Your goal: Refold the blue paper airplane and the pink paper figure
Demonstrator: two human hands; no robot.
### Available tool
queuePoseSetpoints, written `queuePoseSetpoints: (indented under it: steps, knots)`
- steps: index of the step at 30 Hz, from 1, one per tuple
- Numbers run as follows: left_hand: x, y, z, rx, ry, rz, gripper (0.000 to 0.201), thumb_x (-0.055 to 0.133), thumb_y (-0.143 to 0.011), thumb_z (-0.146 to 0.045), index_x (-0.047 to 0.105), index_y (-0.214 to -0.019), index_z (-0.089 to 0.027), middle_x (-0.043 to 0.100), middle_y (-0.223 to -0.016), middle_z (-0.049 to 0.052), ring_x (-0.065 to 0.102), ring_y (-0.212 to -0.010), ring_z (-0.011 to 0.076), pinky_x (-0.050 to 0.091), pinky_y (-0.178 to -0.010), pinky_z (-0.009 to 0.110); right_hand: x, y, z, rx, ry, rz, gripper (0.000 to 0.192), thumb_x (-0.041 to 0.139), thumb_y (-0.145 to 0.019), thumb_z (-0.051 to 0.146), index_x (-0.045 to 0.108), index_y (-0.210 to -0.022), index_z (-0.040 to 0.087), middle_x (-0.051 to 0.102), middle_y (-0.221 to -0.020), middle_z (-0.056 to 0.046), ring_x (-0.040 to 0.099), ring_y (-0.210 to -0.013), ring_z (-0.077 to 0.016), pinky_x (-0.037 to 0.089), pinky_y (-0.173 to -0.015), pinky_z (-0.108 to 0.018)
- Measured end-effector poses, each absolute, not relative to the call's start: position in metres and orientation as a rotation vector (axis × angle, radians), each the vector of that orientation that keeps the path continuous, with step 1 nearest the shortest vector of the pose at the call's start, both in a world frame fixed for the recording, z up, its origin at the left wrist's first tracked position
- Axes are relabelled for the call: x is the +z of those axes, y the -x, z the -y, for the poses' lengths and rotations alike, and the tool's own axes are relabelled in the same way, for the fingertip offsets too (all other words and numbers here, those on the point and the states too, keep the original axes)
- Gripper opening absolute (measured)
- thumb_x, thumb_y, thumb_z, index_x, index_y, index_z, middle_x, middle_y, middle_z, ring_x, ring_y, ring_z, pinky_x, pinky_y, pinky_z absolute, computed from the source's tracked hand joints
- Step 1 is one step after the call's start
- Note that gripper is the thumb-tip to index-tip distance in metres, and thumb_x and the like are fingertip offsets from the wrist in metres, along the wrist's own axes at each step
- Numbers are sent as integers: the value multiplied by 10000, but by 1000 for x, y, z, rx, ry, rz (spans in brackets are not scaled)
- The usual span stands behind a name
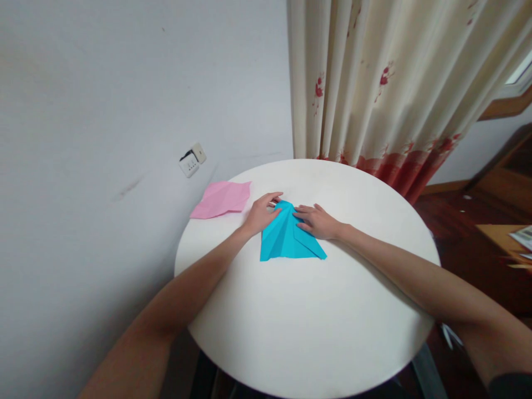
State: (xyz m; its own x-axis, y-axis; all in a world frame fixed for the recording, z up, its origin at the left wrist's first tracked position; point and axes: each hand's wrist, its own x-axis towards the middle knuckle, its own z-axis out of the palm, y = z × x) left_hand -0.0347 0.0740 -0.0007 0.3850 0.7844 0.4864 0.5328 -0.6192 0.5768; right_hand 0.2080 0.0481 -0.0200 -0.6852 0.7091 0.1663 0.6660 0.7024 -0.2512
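A sheet of blue paper (pixel 286 238) with several fan-like creases lies on the white round table (pixel 307 316). It narrows toward its far end and spreads wide toward me; a folded flap runs along its right side. My left hand (pixel 262 213) rests at the upper left edge of the paper, thumb on the sheet and fingers reaching past its far end, apart from the thumb. On the right side, my right hand (pixel 319 221) lies with fingers stretched and spread over the paper near its narrow end.
A creased pink paper (pixel 224 199) lies at the table's far left, by the wall. A wall socket (pixel 190 164) is above it. A cream and red curtain (pixel 374 88) hangs behind the table. Papers (pixel 524 237) rest on a wooden surface at far right.
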Motion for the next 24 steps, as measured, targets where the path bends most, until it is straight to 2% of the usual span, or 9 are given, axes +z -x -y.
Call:
queuePoseSetpoints:
  steps: [4,8,12,16,24]
  knots:
    - [-1,34,-69,740,-2626,-931,298,570,-887,-216,681,-1163,-227,665,-1210,68,591,-1175,218,463,-1063,397,-20,-208,-48,264,1101,2655,501,390,-1019,411,457,-1464,193,392,-1554,-171,324,-1446,-337,219,-1112,-665]
    - [-2,35,-67,534,-2763,-881,292,570,-873,-215,714,-1127,-237,615,-1330,58,534,-1276,236,406,-1124,415,-22,-209,-50,283,1110,2660,525,395,-1016,412,414,-1500,209,382,-1559,-175,312,-1453,-334,205,-1116,-669]
    - [-2,37,-64,441,-2787,-883,312,574,-885,-277,709,-1166,-249,611,-1366,32,529,-1301,222,391,-1136,374,-22,-209,-51,291,1117,2661,534,394,-1016,419,407,-1505,205,378,-1562,-173,315,-1452,-331,204,-1120,-666]
    - [-1,37,-63,415,-2783,-915,312,545,-927,-341,714,-1174,-253,658,-1311,24,568,-1264,212,399,-1121,359,-22,-208,-51,283,1119,2661,531,397,-1016,413,416,-1498,192,393,-1553,-175,323,-1448,-335,205,-1119,-669]
    - [-2,37,-66,417,-2778,-868,313,540,-948,-331,709,-1208,-291,670,-1273,27,600,-1209,216,432,-1078,360,-21,-208,-50,282,1128,2663,531,403,-1013,419,419,-1498,203,404,-1547,-175,324,-1448,-334,208,-1123,-660]
